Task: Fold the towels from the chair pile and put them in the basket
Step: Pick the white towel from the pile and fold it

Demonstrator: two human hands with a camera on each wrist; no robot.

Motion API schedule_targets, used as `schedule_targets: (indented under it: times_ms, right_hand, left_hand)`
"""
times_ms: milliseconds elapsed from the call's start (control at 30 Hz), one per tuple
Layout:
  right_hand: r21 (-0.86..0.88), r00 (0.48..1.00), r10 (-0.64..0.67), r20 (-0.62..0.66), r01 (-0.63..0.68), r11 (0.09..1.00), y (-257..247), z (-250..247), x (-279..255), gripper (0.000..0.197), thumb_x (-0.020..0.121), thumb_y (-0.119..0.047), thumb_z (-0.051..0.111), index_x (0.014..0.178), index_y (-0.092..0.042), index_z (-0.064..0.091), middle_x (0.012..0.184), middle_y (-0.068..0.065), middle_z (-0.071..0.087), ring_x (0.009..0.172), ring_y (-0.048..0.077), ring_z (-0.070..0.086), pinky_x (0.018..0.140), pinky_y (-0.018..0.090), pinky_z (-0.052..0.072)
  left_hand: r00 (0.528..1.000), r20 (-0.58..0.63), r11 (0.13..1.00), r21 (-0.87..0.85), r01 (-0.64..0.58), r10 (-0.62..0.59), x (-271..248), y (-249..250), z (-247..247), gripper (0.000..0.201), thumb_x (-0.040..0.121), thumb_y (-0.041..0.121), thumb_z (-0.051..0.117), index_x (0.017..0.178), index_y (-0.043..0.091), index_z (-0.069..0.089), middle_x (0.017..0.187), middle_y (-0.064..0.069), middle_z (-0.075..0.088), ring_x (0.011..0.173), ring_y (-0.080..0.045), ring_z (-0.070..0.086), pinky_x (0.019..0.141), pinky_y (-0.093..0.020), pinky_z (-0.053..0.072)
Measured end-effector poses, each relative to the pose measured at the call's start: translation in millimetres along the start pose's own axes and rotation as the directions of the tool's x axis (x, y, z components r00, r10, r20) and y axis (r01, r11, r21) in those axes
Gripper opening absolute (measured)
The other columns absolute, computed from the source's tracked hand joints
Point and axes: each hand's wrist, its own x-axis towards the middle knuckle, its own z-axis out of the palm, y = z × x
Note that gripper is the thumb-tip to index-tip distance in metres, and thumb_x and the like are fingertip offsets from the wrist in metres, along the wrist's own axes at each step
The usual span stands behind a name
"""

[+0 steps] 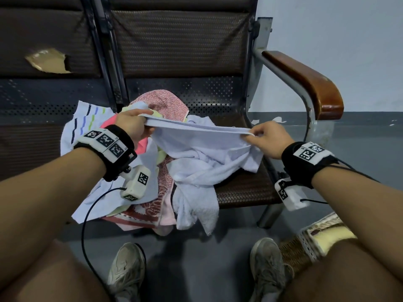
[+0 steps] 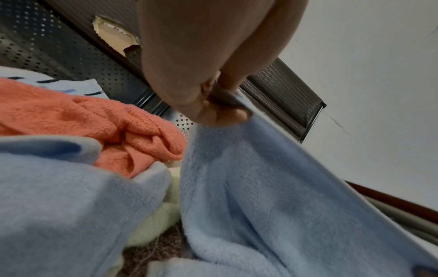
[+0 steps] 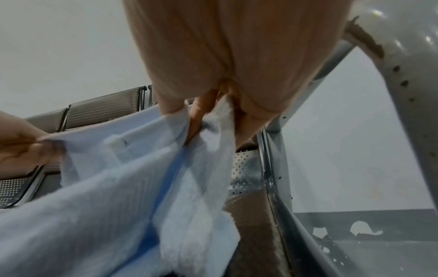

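Hands (image 1: 197, 129) apparently pinch blue towel (image 1: 207, 149) edge taut.

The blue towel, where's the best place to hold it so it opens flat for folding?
Hold the blue towel by its top hem, one hand near each end, coming from above. The left hand and right hand already pinch that edge, pulled nearly straight between them, while the rest hangs bunched on the chair. Lifting higher would probably let it drop open.
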Motion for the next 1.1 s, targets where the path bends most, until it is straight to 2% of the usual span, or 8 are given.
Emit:
schedule_targets:
  times_ms: [100,200,400,567,700,867,1000,1100]
  right_hand:
    - [-0.046,0.998,0.022,-0.067,-0.026,0.999,2.1,-6.8,2.0,0.028,0.095,-0.034,0.062,0.077,-0.016,0.073,0.064,0.004,0.062,0.067,0.021,0.057,0.065,0.030,0.041]
    - [-0.089,0.999,0.042,0.025,-0.039,0.995,1.7,-7.5,1.2,0.021,0.094,-0.015,0.055,0.095,-0.014,0.075,0.088,0.010,0.072,0.087,0.028,0.064,0.080,0.035,0.052]
    - [-0.019,0.996,0.087,-0.003,-0.087,0.996,6.0,-4.7,0.4,0.024,0.087,0.000,0.039,0.088,-0.014,0.059,0.068,-0.001,0.055,0.075,0.027,0.055,0.063,0.030,0.036]
    - [-0.134,0.995,0.027,-0.097,-0.040,0.990,2.3,-9.4,-0.9,0.039,0.090,-0.005,0.040,0.119,-0.026,0.053,0.082,-0.002,0.062,0.074,0.025,0.058,0.062,0.035,0.044]
    - [-0.417,0.993,-0.009,-0.120,-0.042,0.908,-8.3,-16.1,1.1,0.026,0.077,0.000,0.045,0.080,-0.020,0.062,0.079,0.004,0.064,0.089,0.037,0.061,0.068,0.036,0.043]
    - [-0.225,0.967,0.010,-0.256,-0.070,0.972,-19.4,-29.2,1.7,0.014,0.075,-0.001,0.039,0.069,-0.012,0.045,0.070,0.007,0.053,0.078,0.039,0.053,0.067,0.037,0.040]
    - [-0.163,0.952,-0.071,-0.297,0.023,0.986,-35.4,-50.6,0.3,0.023,0.084,-0.024,0.030,0.071,-0.013,0.047,0.072,0.007,0.055,0.077,0.035,0.051,0.070,0.039,0.041]
    - [-0.175,0.944,-0.088,-0.319,0.032,0.984,-50.3,-73.2,4.5,0.036,0.087,-0.041,0.029,0.066,-0.016,0.042,0.063,-0.001,0.049,0.070,0.033,0.052,0.064,0.035,0.033]
  left_hand:
    - [0.991,0.118,0.997,-0.042,0.061,-0.056,-4.5,4.7,3.1,0.033,0.097,-0.003,0.042,0.072,0.013,0.056,0.056,-0.001,0.045,0.037,-0.006,0.034,0.037,-0.017,0.027]
    - [0.984,0.161,0.996,-0.028,0.087,-0.082,-7.5,11.5,5.6,0.030,0.098,0.008,0.050,0.070,0.017,0.049,0.057,0.000,0.039,0.036,-0.006,0.029,0.036,-0.017,0.023]
    - [0.982,0.159,0.995,-0.002,0.101,-0.100,-10.4,8.7,-1.9,0.017,0.097,0.002,0.047,0.096,0.007,0.064,0.072,-0.005,0.052,0.056,-0.011,0.049,0.058,-0.021,0.049]
    - [0.964,0.265,0.991,0.123,-0.052,0.017,-14.5,7.2,-11.5,0.033,0.086,-0.012,0.060,0.117,-0.004,0.062,0.105,-0.016,0.064,0.088,-0.019,0.065,0.073,-0.021,0.056]
    - [0.930,0.230,0.781,0.507,-0.365,0.286,-19.6,2.3,-11.9,0.025,0.076,0.007,0.080,0.098,0.008,0.069,0.081,-0.012,0.069,0.061,-0.021,0.061,0.050,-0.026,0.050]
    - [0.907,0.077,0.846,0.336,-0.414,0.413,-14.9,15.5,-11.3,0.012,0.077,0.017,0.080,0.071,0.015,0.070,0.055,0.001,0.061,0.043,-0.012,0.054,0.040,-0.021,0.045]
    - [0.857,0.113,0.816,0.267,-0.514,0.503,-10.9,42.6,-15.2,0.008,0.080,0.024,0.078,0.074,0.028,0.077,0.074,0.003,0.072,0.068,-0.004,0.059,0.065,-0.025,0.052]
    - [0.857,0.151,0.843,0.162,-0.513,0.493,-14.5,67.7,-13.5,0.021,0.090,0.013,0.067,0.077,0.027,0.076,0.064,0.014,0.068,0.057,0.003,0.056,0.053,-0.017,0.046]
